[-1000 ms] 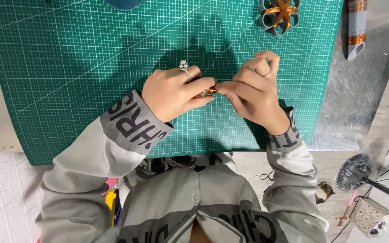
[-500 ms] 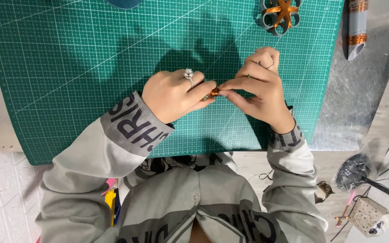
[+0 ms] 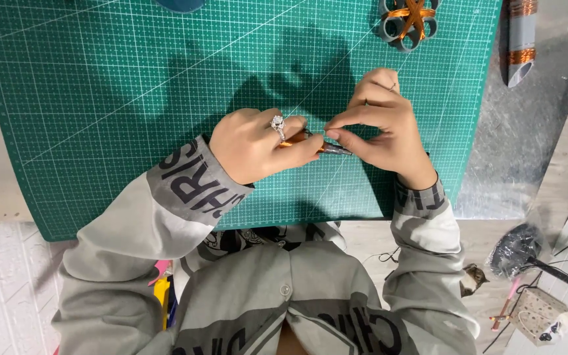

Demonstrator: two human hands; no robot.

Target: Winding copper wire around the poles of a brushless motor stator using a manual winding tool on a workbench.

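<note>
Over the green cutting mat [image 3: 100,98], both my hands pinch one small thin piece [image 3: 330,148], grey with orange-copper wrapping. My left hand [image 3: 254,143], with a ring on one finger, grips its left end between thumb and fingers. My right hand [image 3: 382,121] pinches the right end with thumb and forefinger. Most of the piece is hidden by my fingers. Grey sleeves with dark lettering cover both arms.
A flower-shaped bundle of grey loops tied with copper wire [image 3: 409,20] lies at the mat's far edge. A grey tube with copper bands [image 3: 520,39] rests on the silver sheet to the right. Cables, a dark bag [image 3: 514,250] and a small box [image 3: 537,315] sit at the lower right.
My hands have shifted slightly while staying closed on the small piece. My right hand's fingers have lowered and now pinch nearer the left hand.
</note>
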